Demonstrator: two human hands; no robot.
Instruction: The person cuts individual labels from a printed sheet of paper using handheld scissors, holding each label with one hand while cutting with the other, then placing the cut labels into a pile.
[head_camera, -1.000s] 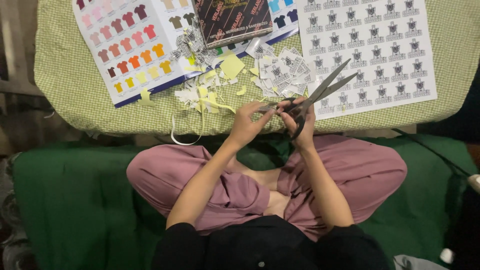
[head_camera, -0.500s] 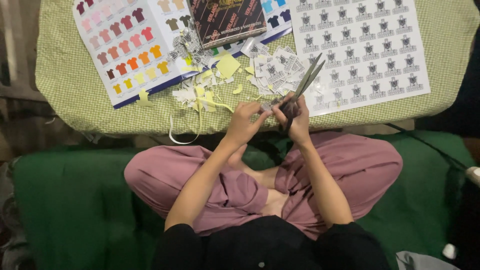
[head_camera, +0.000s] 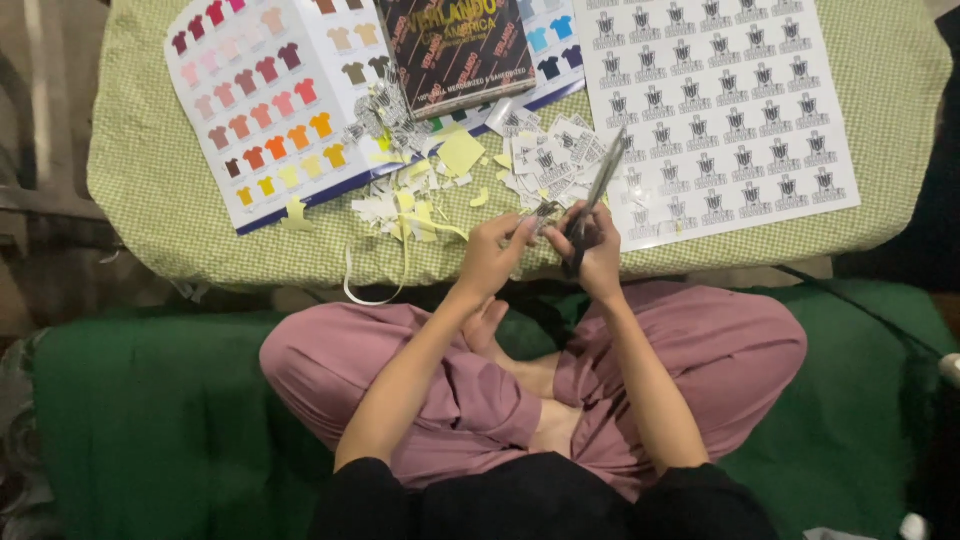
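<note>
Green-checked cloth (head_camera: 150, 190) covers the low table that fills the upper view, and the pile of cut labels (head_camera: 545, 165) at its middle serves as the landmark. Far left of the pile lies a colour chart of small shirts (head_camera: 270, 100), and just left of it sit yellow paper scraps (head_camera: 430, 195). Above the pile rests a dark printed booklet (head_camera: 455, 50). Below the pile, the left hand (head_camera: 495, 250) pinches a small cut label (head_camera: 543, 212) between its fingertips. Beside it the right hand (head_camera: 597, 250) grips scissors (head_camera: 597, 190), blades nearly together, pointing up past the pile. Right of the pile spreads a white sheet of uncut labels (head_camera: 720, 110).
</note>
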